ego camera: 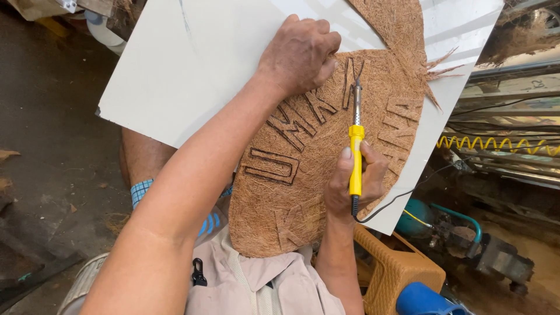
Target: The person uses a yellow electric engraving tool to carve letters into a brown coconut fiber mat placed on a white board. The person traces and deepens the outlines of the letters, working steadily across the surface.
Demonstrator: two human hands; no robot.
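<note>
coir mat (303, 175): brown, burnt letters, flat | soldering iron (356, 157): yellow, tip on mat

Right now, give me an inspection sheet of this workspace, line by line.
Surface: a pale board tilted across the person's lap carries the work.
Job's things: a brown coir fibre mat with letters burned into it; a yellow-handled soldering iron, tip on a letter near the mat's top.
Clutter: loose fibre strands at the mat's upper right edge.
Grippers: left hand fisted, pressing the mat down; right hand gripping the iron's handle.
Cables: black cord from the iron's base; yellow coiled cable at right.
Surroundings: tan plastic stool, blue round object, teal machine, dark dirt floor.
</note>
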